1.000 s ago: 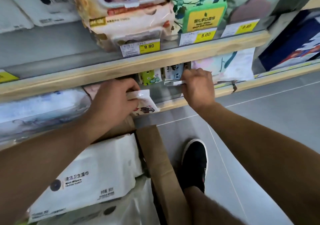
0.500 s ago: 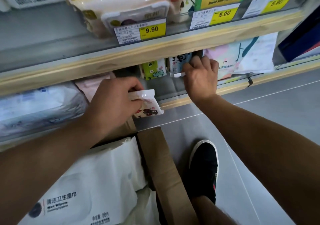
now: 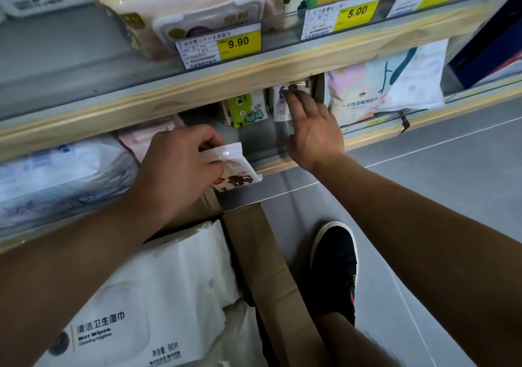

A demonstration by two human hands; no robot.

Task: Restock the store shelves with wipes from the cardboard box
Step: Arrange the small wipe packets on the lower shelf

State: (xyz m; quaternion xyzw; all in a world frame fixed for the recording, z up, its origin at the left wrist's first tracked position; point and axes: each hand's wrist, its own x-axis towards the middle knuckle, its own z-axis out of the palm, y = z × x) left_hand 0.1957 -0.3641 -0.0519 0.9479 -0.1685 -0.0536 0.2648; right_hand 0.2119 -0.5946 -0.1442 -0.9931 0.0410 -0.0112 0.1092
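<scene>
At the lower left of the frame, large white plastic wet-wipe packs fill our brown cardboard box, waiting their turn. Just above, our left hand pinches a small white pouch of wipes with cartoon print between curled fingers and thumb, held ready at the lower wooden shelf edge. Right of centre, our right hand reaches in with straight fingers, fingertips touching a small upright white wipe pack beside the green one, probably squaring it to leave room.

The right hand has uncurled, fingertips seemingly touching the small pack.
</scene>
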